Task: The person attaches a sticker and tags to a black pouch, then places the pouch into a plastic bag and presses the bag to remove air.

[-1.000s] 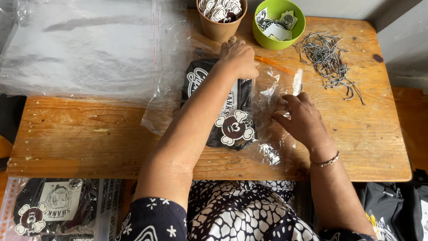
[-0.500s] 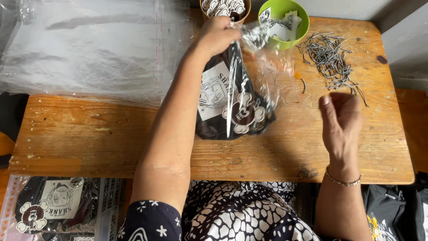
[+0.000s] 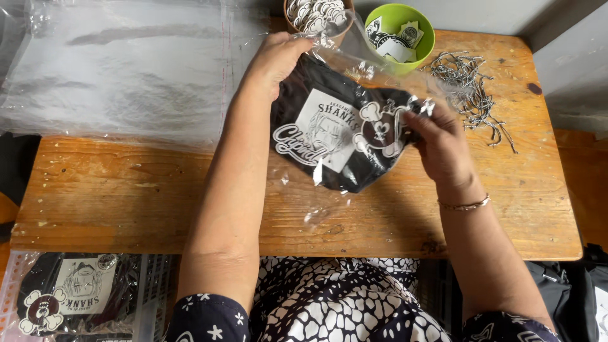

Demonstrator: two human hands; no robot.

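Black white-printed garment (image 3: 329, 136), green bowl (image 3: 423, 44)

Your bagged garment (image 3: 335, 136) sits over the middle of the table (image 3: 126, 196), lifted at its far end by your left hand (image 3: 272, 60), with your right hand (image 3: 437, 142) on its right edge. Behind it, at the table's far edge, the cup of stickers (image 3: 315, 14) stands left of the bowl of cards (image 3: 400, 28). Right of the bowl lies the pile of strings (image 3: 472, 88). The stack of plastic bags (image 3: 120, 69) covers the far left. Below the table's near left corner, another packed garment (image 3: 63, 294) lies in a basket (image 3: 152, 297).
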